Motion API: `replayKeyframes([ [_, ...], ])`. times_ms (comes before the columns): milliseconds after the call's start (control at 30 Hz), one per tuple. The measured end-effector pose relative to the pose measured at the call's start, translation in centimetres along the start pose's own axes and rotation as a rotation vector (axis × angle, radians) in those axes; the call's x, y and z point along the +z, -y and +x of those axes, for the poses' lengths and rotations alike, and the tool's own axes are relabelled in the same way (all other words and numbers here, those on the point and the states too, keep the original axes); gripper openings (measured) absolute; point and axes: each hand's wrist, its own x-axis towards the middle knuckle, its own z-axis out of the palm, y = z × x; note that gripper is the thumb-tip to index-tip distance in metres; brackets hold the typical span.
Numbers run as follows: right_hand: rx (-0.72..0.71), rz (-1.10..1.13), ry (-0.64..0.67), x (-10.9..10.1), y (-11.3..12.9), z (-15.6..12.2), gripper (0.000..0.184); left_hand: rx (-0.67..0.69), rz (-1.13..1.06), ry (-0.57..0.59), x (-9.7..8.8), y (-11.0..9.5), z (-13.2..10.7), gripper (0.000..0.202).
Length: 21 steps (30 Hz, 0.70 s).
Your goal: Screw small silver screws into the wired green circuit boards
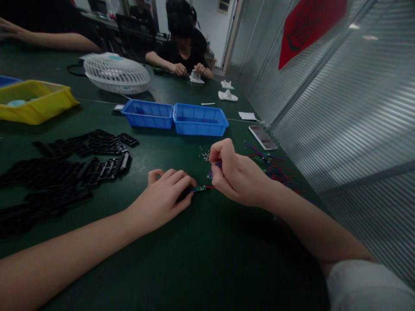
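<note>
My left hand [170, 190] is closed at the table, with thumb and fingers pinching a small green circuit board [200, 188] that has a red wire at its right end. Part of the board's left side is hidden by the fingers. Just to the right, my right hand [231, 175] is closed around a small screwdriver [209, 174] with a purplish, partly clear handle. Its thin shaft slants down toward the board; whether the tip touches cannot be made out. Behind my right hand lies a scatter of tiny screws [205, 154].
Black plastic parts [81, 168] lie piled at left. Two blue bins [201, 128] stand ahead, with a yellow bin [42, 114] and white fan [116, 75] farther left. Wired boards [263, 159] and a phone [264, 137] lie right. Across the table, a person handles white parts [196, 77].
</note>
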Motion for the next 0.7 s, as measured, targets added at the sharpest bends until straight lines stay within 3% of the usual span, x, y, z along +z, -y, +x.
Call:
replayKeyframes([
  [233, -0.179, 0.137, -0.127, 0.7, -1.8, 0.4, 0.017, -0.005, 0.007, 0.005, 0.0, 0.0, 0.0, 0.018],
  [533, -0.173, 0.126, -0.045, -2.3, -2.5, 1.1, 0.012, -0.001, 0.029, 0.002, 0.2, 0.1, -0.1, 0.019],
  [700, -0.115, 0.089, -0.014, -2.6, -3.1, 1.2, 0.017, -0.009, 0.016, 0.016, 0.1, 0.1, 0.0, 0.018],
])
